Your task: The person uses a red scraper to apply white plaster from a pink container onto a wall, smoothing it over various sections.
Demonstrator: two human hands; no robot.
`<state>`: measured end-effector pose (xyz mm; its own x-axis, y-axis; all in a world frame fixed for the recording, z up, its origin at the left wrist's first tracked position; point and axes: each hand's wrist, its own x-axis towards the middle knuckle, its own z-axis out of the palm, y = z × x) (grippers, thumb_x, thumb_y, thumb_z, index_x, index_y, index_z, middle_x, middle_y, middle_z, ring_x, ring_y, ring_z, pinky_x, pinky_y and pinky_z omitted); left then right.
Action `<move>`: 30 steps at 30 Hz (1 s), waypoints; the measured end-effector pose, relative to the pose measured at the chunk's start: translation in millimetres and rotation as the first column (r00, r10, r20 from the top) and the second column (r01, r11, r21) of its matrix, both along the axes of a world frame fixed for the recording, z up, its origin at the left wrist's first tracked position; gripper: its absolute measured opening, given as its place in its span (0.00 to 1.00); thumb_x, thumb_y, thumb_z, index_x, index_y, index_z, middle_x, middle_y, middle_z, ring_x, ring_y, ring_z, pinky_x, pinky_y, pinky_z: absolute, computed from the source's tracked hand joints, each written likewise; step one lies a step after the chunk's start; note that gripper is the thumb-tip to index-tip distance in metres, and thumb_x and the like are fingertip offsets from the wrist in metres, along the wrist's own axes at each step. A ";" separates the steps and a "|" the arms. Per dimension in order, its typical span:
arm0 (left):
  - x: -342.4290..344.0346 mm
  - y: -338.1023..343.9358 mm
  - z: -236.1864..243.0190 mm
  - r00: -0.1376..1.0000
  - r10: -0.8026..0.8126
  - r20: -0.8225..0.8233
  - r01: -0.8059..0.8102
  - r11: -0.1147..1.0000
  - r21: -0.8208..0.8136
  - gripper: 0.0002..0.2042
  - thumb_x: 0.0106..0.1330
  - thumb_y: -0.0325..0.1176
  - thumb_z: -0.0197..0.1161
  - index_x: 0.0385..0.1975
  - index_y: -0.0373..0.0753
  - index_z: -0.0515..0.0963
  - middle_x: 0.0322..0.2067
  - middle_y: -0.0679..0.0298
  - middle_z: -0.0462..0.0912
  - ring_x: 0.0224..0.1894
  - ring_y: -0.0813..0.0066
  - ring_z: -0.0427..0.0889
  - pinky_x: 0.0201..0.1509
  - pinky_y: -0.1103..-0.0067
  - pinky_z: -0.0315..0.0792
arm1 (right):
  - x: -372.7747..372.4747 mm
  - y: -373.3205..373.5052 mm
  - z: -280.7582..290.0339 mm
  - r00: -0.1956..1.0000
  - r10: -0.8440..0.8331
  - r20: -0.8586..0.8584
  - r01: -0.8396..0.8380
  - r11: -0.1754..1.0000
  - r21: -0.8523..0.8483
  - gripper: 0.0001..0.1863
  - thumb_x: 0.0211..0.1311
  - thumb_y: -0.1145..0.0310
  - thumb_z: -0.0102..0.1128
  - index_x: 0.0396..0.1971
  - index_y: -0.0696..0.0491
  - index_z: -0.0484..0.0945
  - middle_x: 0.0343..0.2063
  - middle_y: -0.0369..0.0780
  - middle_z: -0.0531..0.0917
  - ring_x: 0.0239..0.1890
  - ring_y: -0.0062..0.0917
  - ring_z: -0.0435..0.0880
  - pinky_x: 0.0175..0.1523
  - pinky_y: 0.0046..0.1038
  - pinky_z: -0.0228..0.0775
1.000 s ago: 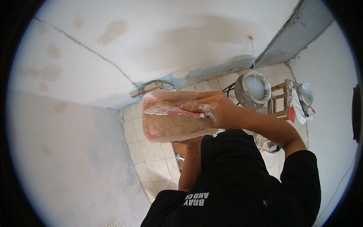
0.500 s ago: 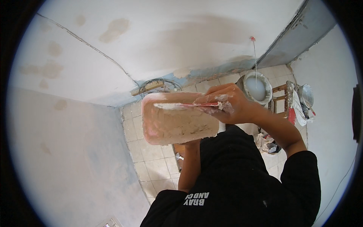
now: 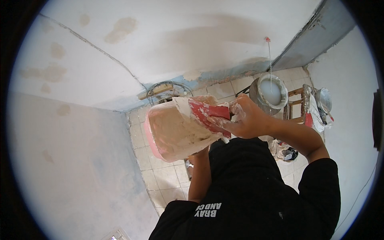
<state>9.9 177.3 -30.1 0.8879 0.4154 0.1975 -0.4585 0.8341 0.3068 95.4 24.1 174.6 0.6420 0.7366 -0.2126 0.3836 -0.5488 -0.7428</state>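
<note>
The left hand (image 3: pixel 199 154) is under the near edge of the tub (image 3: pixel 150 134), probably to bear its weight and turn the open top up toward the head; its fingers are hidden, so how tightly it grips cannot be told. The tub is in front of the body, above the tiled floor (image 3: pixel 166 180). The right hand (image 3: pixel 248 118) clasps the red scraper (image 3: pixel 208 116), thumb laid along it, likely to steady the wide tool. The scraper lies over the tub's right end, paste (image 3: pixel 176 130) clinging to its left edge, a spot that seems to let anything dropping off land inside. A bucket (image 3: pixel 260 102) stands on the floor beside a stool (image 3: pixel 307 96), apart from both hands.
</note>
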 end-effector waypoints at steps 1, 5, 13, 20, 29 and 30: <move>0.0 -0.5 -0.1 1.000 0.003 0.000 -0.003 1.000 0.002 0.40 0.62 0.68 0.38 0.68 0.49 0.43 0.63 0.59 0.57 0.64 0.59 0.61 0.65 0.60 0.60 | -2.9 1.7 -4.9 0.995 -0.034 0.096 0.017 0.985 0.169 0.11 0.54 0.66 0.62 0.29 0.61 0.81 0.17 0.43 0.78 0.19 0.29 0.77 0.26 0.25 0.67; 1.4 -3.9 1.7 1.000 0.004 0.000 -0.004 1.000 0.001 0.40 0.62 0.68 0.38 0.68 0.49 0.43 0.63 0.60 0.57 0.64 0.59 0.61 0.65 0.61 0.60 | -6.1 12.1 -22.8 0.995 -0.102 -0.011 0.098 0.910 0.402 0.15 0.55 0.63 0.61 0.27 0.63 0.80 0.13 0.45 0.78 0.13 0.28 0.76 0.22 0.26 0.65; 0.6 -4.8 1.7 1.000 0.017 0.003 -0.017 1.000 0.005 0.39 0.62 0.67 0.38 0.68 0.49 0.43 0.63 0.60 0.56 0.64 0.59 0.60 0.65 0.61 0.60 | -11.5 26.6 -6.9 0.985 -0.121 0.126 0.050 0.885 0.462 0.14 0.56 0.65 0.61 0.36 0.61 0.80 0.22 0.46 0.83 0.23 0.30 0.81 0.29 0.26 0.71; 4.5 -21.7 1.1 1.000 -0.019 0.016 0.019 1.000 0.001 0.39 0.63 0.67 0.38 0.67 0.48 0.43 0.63 0.60 0.56 0.64 0.60 0.60 0.65 0.61 0.60 | 12.3 31.8 -15.1 0.781 0.036 0.624 -0.404 0.790 0.461 0.18 0.45 0.74 0.66 0.40 0.57 0.81 0.34 0.43 0.83 0.34 0.35 0.83 0.39 0.29 0.77; 2.1 -30.9 1.3 0.999 -0.048 0.019 0.048 0.999 0.004 0.39 0.63 0.66 0.39 0.67 0.48 0.42 0.63 0.60 0.56 0.64 0.60 0.60 0.65 0.62 0.59 | 4.0 26.6 -26.0 0.848 0.156 0.506 -0.424 0.773 0.472 0.17 0.44 0.72 0.66 0.39 0.54 0.82 0.31 0.42 0.84 0.34 0.36 0.83 0.40 0.32 0.76; 1.7 -30.6 2.4 0.999 -0.049 0.018 0.049 0.999 0.012 0.39 0.63 0.66 0.39 0.67 0.48 0.42 0.63 0.60 0.56 0.64 0.60 0.60 0.65 0.62 0.59 | 3.1 24.0 -26.5 0.848 0.157 0.507 -0.425 0.772 0.472 0.17 0.44 0.72 0.66 0.39 0.54 0.82 0.31 0.42 0.84 0.34 0.36 0.83 0.40 0.32 0.76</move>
